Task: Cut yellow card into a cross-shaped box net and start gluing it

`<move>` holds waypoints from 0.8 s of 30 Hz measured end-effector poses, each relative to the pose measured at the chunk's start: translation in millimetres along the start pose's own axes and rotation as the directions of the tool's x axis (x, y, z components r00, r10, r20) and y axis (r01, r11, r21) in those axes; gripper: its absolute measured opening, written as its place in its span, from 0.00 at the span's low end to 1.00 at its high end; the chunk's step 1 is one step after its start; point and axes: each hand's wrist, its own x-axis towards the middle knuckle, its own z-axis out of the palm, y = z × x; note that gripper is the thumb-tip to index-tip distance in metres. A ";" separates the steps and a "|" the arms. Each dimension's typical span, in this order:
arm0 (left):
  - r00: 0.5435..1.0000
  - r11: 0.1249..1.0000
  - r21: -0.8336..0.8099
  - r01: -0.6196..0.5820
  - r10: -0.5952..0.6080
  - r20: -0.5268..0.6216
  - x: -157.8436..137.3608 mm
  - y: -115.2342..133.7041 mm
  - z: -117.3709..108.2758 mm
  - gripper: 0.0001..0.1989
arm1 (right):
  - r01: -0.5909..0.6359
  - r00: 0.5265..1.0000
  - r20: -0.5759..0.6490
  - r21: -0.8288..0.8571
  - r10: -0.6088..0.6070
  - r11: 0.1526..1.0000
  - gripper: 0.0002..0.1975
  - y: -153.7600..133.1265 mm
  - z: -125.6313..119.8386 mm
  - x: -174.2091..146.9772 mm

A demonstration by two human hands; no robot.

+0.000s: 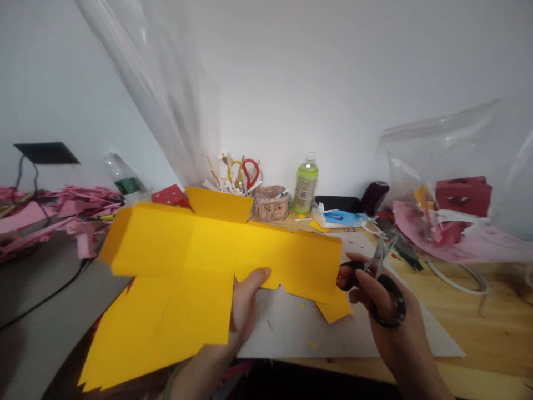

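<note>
A large sheet of yellow card (208, 244), cut to an outline with flaps and creased by folds, is held up in front of me. My left hand (245, 303) grips it from below, thumb on the near face and the fingers hidden behind. At the card's right end, my right hand (383, 300) has its fingers through the black handles of a pair of scissors (378, 258). The blades point up and away, slightly parted, with no card between them. A yellow offcut (335, 308) lies beneath the card's right end.
A white board (283, 328) with small scraps covers part of the wooden table (495, 322). Behind stand a cup of tools (235, 178), a green drink bottle (306, 183) and a tissue pack (339, 215). Pink paper pieces (83, 200) heap at left; a clear bag (441, 166) stands right.
</note>
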 end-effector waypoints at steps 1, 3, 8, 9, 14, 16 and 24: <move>1.000 1.000 0.012 -0.013 0.013 -0.013 1.2 2.4 -1.1 0.08 | 0.014 1.000 0.000 -0.018 -0.014 1.000 0.18 -3.0 -2.2 1.6; 1.000 0.998 0.064 -0.004 0.005 -0.007 3.4 5.6 -3.4 0.08 | 0.046 0.999 0.020 -0.085 -0.044 0.995 0.19 -8.7 -4.2 2.4; 1.000 0.990 0.140 -0.012 0.013 -0.003 7.2 8.8 -5.8 0.09 | 0.002 0.995 0.094 -0.189 0.016 0.982 0.17 -16.2 4.2 -7.5; 1.000 0.992 0.125 -0.010 0.009 0.008 7.9 9.2 -5.3 0.10 | -0.032 0.996 0.082 -0.168 0.046 0.985 0.16 -16.4 7.3 -10.2; 1.000 0.999 0.042 -0.012 0.013 -0.020 10.4 8.8 -0.7 0.12 | -0.093 0.995 0.030 -0.072 0.095 0.993 0.15 -10.8 19.1 -18.0; 0.997 0.998 0.049 -0.046 0.048 -0.057 9.3 7.3 1.5 0.12 | -0.097 0.994 0.051 -0.064 0.100 0.993 0.16 -5.2 20.8 -19.1; 0.996 0.998 -0.041 0.049 -0.046 0.070 2.7 3.7 8.5 0.16 | -0.091 0.980 0.156 -0.178 0.120 0.980 0.17 13.9 23.6 -26.9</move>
